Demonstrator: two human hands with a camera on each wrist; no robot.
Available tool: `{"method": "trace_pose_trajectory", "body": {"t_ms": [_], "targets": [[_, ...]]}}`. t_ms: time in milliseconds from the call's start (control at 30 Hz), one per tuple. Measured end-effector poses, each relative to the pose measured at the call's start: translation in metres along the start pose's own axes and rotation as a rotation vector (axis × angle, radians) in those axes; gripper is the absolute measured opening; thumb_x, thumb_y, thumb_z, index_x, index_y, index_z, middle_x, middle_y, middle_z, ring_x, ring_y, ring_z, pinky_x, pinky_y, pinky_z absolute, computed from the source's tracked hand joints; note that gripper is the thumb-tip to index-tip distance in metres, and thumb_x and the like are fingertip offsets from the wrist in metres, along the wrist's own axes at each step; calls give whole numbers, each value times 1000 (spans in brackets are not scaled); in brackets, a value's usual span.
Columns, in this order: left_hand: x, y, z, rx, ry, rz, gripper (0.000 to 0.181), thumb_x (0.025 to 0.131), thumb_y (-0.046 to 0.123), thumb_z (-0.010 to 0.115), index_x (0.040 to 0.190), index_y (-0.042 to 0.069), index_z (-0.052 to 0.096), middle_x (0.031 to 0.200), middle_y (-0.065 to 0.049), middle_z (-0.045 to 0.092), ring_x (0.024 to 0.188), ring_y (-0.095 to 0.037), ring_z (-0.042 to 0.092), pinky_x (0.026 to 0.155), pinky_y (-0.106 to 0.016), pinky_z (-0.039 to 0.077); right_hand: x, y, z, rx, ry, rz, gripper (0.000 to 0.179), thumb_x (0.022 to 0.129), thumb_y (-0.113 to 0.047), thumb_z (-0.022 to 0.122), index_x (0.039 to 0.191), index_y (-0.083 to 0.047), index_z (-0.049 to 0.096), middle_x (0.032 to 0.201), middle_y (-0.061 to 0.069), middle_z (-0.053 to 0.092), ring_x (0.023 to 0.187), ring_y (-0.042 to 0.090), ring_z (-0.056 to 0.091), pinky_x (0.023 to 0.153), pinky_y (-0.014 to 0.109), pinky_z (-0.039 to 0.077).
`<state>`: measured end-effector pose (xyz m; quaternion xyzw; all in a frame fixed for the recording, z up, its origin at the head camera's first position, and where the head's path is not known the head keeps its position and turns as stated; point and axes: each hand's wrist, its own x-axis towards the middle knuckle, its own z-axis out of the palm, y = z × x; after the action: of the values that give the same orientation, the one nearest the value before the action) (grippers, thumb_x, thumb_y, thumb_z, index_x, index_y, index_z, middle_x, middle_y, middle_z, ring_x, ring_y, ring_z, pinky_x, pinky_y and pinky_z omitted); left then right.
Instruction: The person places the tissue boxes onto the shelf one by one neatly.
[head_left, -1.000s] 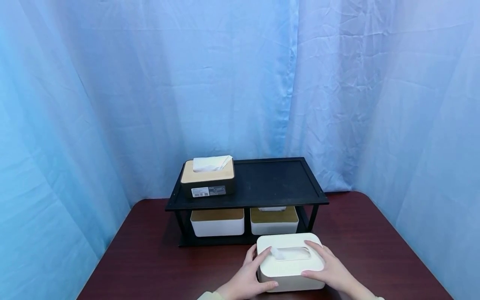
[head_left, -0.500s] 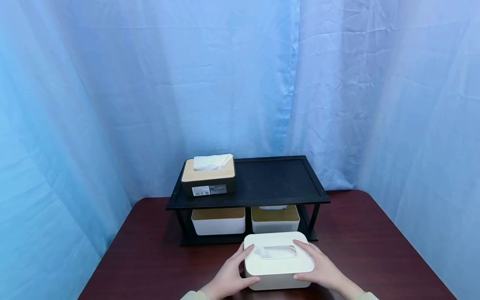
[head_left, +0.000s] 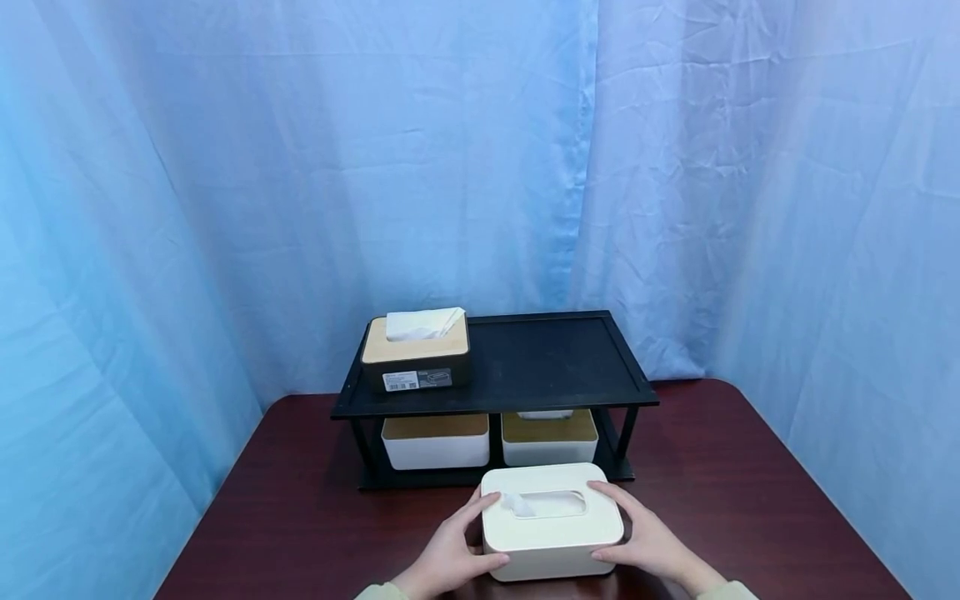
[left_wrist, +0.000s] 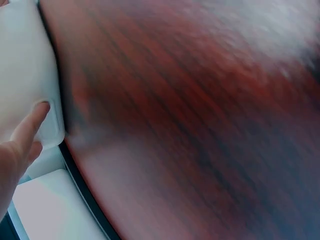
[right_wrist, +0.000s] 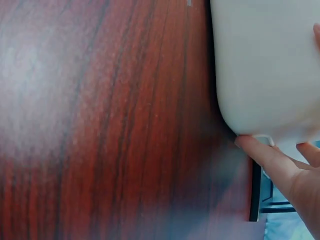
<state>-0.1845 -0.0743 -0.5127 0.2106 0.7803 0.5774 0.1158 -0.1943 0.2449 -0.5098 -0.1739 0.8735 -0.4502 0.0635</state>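
Observation:
A white tissue box (head_left: pixel 551 542) with a rounded lid and an oblong slot sits at the front of the table, a wisp of tissue showing in the slot. My left hand (head_left: pixel 450 552) grips its left end, thumb at the front corner and a fingertip at the lid's edge. On the opposite end my right hand (head_left: pixel 654 543) holds it likewise, thumb on the front face. Both wrist views show the box's pale wall (left_wrist: pixel 22 65) close up beside the fingers. Whether its base touches the table cannot be told.
Behind the box stands a black two-tier rack (head_left: pixel 558 362). A dark tissue box (head_left: pixel 416 367) with a wooden lid is on its top left. Two white boxes with wooden lids, left (head_left: pixel 437 450) and right (head_left: pixel 551 450), occupy the lower tier. Blue curtains (head_left: pixel 465 167) surround the dark red table (head_left: pixel 300 517).
Both hands have shifted left with the white tissue box, mostly in the first half second. It now lies nearer the middle, in front of the rack's right half.

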Motion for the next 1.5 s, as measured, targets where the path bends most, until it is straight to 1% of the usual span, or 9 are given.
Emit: {"method": "trace_pose_trajectory", "body": {"t_ms": [100,167,367,533,767,967,1167,1333,1500], "targets": [[0,1,-2,-13,-5,-3,73,78,15,78,142,10,42,152,-33,9,135,-47,26,78,-29,55,2,-2,1,7,6,22,83,71,-30,83,141,-15,42,145,20,40,129,32,39,93,45,41],[0,2,-2,-21,-9,-4,73,78,13,78,142,8,42,152,-34,8,135,-46,27,79,-28,54,4,-3,2,6,17,38,83,69,-30,84,140,-15,43,144,19,41,129,36,38,95,49,40],[-1,8,-4,-27,11,-33,73,76,11,79,140,8,45,151,-35,10,133,-47,32,77,-30,55,4,-9,5,-5,58,60,82,66,-32,86,137,-18,47,143,13,45,127,25,42,96,38,41],[0,19,-8,-32,30,-40,73,75,11,80,139,10,46,152,-33,11,132,-46,36,77,-33,56,3,-16,0,-42,116,-10,82,64,-33,87,135,-17,50,138,13,50,119,11,48,91,26,44],[1,51,-19,-32,51,1,75,74,12,81,141,13,46,156,-25,10,135,-41,34,77,-28,55,5,-41,-19,-3,161,-118,83,64,-28,87,135,-12,49,136,16,51,107,-2,50,84,19,46],[-1,86,-28,21,88,54,74,74,17,82,139,16,48,157,-17,13,136,-38,35,81,-26,54,2,-74,-42,79,163,-168,84,65,-17,87,137,-8,45,140,23,42,101,-4,48,67,24,53],[2,116,-39,79,113,116,71,74,19,82,138,16,50,158,-12,16,140,-37,27,84,-29,54,5,-100,-65,45,185,-208,86,65,-15,87,139,-8,44,142,23,38,101,-7,46,64,26,54],[11,133,-47,102,114,138,70,76,19,81,138,17,49,158,-10,15,140,-34,30,86,-31,53,12,-112,-80,19,192,-204,87,66,-15,86,140,-9,42,142,21,38,100,-7,48,65,26,55],[25,139,-52,130,110,136,71,77,21,79,140,17,47,159,-9,13,136,-32,37,89,-35,52,22,-114,-92,-5,197,-216,86,68,-15,85,142,-9,40,141,21,40,99,-8,48,66,25,54]]}}
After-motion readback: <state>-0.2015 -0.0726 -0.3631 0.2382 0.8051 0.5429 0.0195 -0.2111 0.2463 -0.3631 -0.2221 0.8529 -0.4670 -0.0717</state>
